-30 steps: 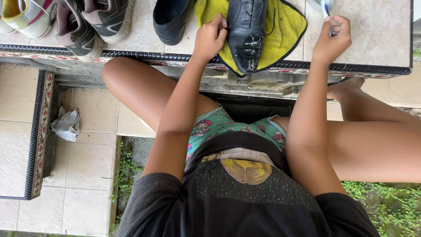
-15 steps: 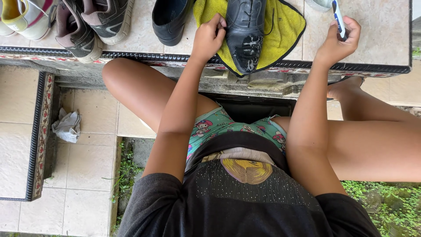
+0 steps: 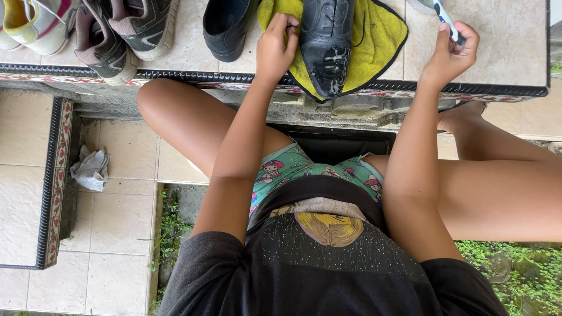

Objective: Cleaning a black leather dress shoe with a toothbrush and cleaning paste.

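A black leather lace-up shoe (image 3: pixel 325 44) lies on a yellow cloth (image 3: pixel 380 41) on the tiled ledge (image 3: pixel 509 52), its wet toe pointing toward me. My left hand (image 3: pixel 275 47) rests against the shoe's left side, fingers curled on its edge. My right hand (image 3: pixel 451 50) is raised over the ledge to the right and grips a thin blue-and-white brush handle (image 3: pixel 448 20); its head is out of view.
A second black shoe (image 3: pixel 228 26) stands left of the cloth. Grey sneakers (image 3: pixel 126 29) and a white-and-yellow sneaker (image 3: pixel 35 26) line the ledge's left end. A crumpled white rag (image 3: pixel 91 169) lies on the lower tiles. My bare legs straddle a dark drain opening (image 3: pixel 333 143).
My right hand has shifted slightly right and turned the brush handle so more of it shows. My left hand stays on the shoe.
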